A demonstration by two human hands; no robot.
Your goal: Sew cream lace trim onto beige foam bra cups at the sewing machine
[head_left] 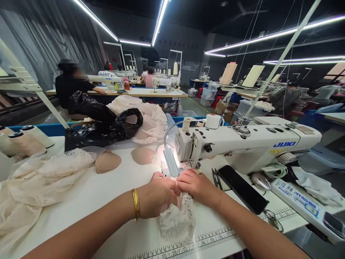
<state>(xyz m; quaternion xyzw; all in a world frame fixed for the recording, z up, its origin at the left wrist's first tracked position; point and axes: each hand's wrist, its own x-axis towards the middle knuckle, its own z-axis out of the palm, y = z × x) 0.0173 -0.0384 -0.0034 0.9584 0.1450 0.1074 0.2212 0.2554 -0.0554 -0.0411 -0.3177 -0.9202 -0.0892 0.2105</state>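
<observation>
A piece of cream lace fabric [176, 223] lies under both hands, in front of the needle area of a white sewing machine [250, 144]. My left hand [161, 194] has its fingers curled on the fabric, a gold bangle at its wrist. Touching it, my right hand [195, 185] presses bent fingers on the cloth close to the lit needle area. The small grey lamp [170, 161] hides the needle and part of the fabric. Beige cup pads [107, 161] are stacked left of the hands, with another pad [142, 155] nearer the machine.
On the right lie snips [216, 178], a black phone [242, 189], a computer mouse [261, 181] and a long box [307, 208]. Lace garments [40, 183], thread cones [28, 144] and a black plastic bag [99, 126] occupy the left. Other people sit at machines behind.
</observation>
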